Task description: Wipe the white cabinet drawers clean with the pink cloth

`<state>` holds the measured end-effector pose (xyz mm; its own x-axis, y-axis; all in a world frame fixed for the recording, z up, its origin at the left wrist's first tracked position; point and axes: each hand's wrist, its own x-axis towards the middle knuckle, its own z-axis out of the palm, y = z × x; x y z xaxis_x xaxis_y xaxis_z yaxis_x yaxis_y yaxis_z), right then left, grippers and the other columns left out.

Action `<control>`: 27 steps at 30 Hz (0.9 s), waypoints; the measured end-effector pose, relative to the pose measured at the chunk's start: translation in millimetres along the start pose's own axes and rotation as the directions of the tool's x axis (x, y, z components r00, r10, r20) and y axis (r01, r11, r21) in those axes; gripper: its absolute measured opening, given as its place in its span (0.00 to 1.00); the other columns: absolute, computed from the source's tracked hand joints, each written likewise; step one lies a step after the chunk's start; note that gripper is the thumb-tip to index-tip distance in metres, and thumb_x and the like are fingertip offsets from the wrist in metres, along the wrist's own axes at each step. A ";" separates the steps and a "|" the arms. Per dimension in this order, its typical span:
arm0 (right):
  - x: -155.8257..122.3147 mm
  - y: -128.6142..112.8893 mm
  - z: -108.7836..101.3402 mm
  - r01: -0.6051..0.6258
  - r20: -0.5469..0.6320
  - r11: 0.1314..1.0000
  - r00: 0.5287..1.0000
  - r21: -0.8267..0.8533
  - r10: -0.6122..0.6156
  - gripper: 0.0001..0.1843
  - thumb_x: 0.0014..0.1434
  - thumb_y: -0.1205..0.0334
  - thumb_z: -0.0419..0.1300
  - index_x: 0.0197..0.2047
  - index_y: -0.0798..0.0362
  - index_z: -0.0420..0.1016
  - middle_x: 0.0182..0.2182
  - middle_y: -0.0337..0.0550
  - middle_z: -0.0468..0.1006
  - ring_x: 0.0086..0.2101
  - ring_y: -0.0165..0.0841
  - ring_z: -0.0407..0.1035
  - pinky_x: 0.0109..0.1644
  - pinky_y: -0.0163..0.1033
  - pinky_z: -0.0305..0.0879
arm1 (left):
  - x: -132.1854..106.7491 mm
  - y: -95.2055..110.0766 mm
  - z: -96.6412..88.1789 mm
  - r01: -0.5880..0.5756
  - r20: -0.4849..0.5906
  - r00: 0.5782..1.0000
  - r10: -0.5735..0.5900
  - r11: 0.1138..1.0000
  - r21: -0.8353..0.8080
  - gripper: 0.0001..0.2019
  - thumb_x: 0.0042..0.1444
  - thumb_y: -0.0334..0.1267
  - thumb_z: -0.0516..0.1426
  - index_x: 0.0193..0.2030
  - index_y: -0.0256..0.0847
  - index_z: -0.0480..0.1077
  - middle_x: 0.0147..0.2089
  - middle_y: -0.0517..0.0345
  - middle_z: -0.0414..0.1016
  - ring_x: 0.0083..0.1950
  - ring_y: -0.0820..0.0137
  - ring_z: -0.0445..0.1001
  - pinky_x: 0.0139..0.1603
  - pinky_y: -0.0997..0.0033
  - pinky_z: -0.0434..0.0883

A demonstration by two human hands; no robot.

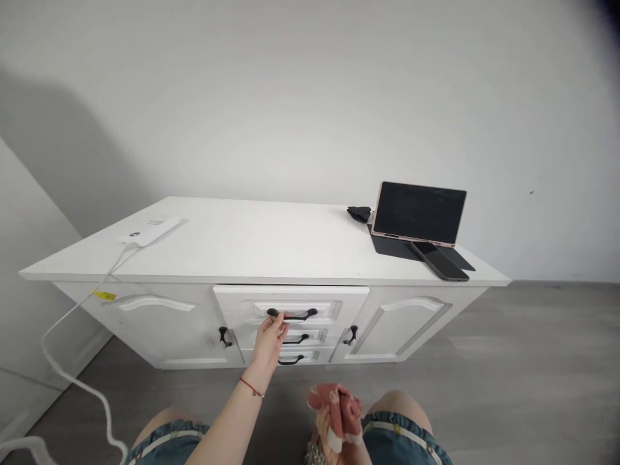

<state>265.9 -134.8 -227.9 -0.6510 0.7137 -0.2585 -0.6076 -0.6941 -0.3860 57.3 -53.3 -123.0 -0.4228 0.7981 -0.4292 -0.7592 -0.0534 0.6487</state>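
Note:
My left hand [271, 336], with a red string bracelet on its wrist, has its fingers closed around the left part of the black drawer handle [303, 316]. This handle belongs to the top drawer [339, 300] of a white cabinet. The drawer front stands slightly out, with a thin dark gap along its upper edge. Lower down, between my knees, my right hand [325, 429] grips a bunched reddish-pink cloth [339, 407] with white patches. The folds hide part of its fingers, and the cloth's exact kind cannot be made out.
On the white cabinet top [256, 239] lie a white power strip [152, 232] with a trailing cable, a small black item [359, 214], a propped tablet [420, 213] and a phone [440, 261]. Further handles sit below the top drawer and on both side doors. Grey flooring [533, 374] surrounds the cabinet.

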 end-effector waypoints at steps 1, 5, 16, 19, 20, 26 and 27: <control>4.7 5.7 0.5 0.008 0.009 1.000 1.000 0.019 -0.008 0.11 0.47 0.57 0.68 0.35 0.50 0.77 0.33 0.37 0.80 0.38 0.29 0.74 0.44 0.35 0.69 | 3.2 0.9 1.6 -0.002 0.005 1.000 0.002 1.000 -0.004 0.12 0.51 0.28 0.61 0.21 0.39 0.65 0.28 0.58 0.79 0.30 0.78 0.74 0.42 0.75 0.72; 12.6 12.0 6.3 0.028 0.033 0.999 0.999 0.040 -0.030 0.09 0.47 0.59 0.67 0.33 0.48 0.75 0.29 0.33 0.78 0.35 0.31 0.74 0.42 0.39 0.70 | 11.1 2.6 6.0 -0.016 0.017 1.000 0.016 1.000 -0.008 0.12 0.49 0.29 0.63 0.21 0.40 0.65 0.27 0.59 0.78 0.28 0.78 0.72 0.43 0.74 0.71; -14.8 -0.6 28.0 -0.200 0.017 0.961 0.980 0.189 0.201 0.17 0.39 0.54 0.71 0.32 0.51 0.73 0.25 0.30 0.75 0.28 0.22 0.71 0.37 0.28 0.66 | 11.5 7.0 11.2 0.014 0.039 0.999 -0.014 1.000 0.006 0.11 0.43 0.33 0.67 0.23 0.39 0.67 0.30 0.58 0.77 0.30 0.78 0.70 0.41 0.74 0.67; -28.6 2.5 40.9 -0.321 0.067 0.900 0.946 0.294 0.316 0.21 0.38 0.51 0.72 0.31 0.55 0.73 0.25 0.31 0.76 0.26 0.18 0.69 0.36 0.24 0.63 | 6.3 8.1 12.9 0.054 0.027 0.998 -0.054 0.999 0.005 0.10 0.47 0.35 0.65 0.25 0.40 0.67 0.32 0.59 0.76 0.33 0.76 0.71 0.43 0.71 0.68; -33.2 3.5 43.9 -0.339 0.075 0.890 0.940 0.306 0.332 0.21 0.38 0.51 0.72 0.31 0.55 0.73 0.26 0.31 0.76 0.25 0.19 0.69 0.36 0.25 0.63 | 3.1 7.7 11.5 0.076 0.018 0.997 -0.076 0.997 0.005 0.08 0.50 0.36 0.64 0.26 0.40 0.68 0.33 0.58 0.75 0.35 0.75 0.72 0.44 0.70 0.68; -58.0 12.4 42.4 -0.245 0.047 0.927 0.969 0.284 0.241 0.21 0.38 0.54 0.73 0.34 0.54 0.76 0.30 0.33 0.78 0.29 0.21 0.70 0.39 0.29 0.65 | -28.9 -11.9 -34.1 0.225 -0.049 0.974 -0.223 0.974 0.037 0.02 0.56 0.33 0.57 0.36 0.41 0.71 0.42 0.51 0.76 0.42 0.71 0.75 0.46 0.69 0.70; -62.5 13.7 41.0 -0.213 0.037 0.939 0.977 0.272 0.211 0.19 0.39 0.56 0.73 0.34 0.53 0.76 0.32 0.32 0.78 0.30 0.21 0.70 0.41 0.29 0.65 | -34.0 -17.9 -45.9 0.256 -0.070 0.965 -0.252 0.966 0.049 0.02 0.55 0.32 0.58 0.36 0.40 0.71 0.41 0.51 0.76 0.40 0.70 0.75 0.45 0.69 0.71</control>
<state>279.6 -192.8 -180.7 -0.7809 0.5475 -0.3008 -0.5555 -0.8289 -0.0667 62.5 -107.0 -148.8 -0.2513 0.7417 -0.6219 -0.8171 0.1818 0.5470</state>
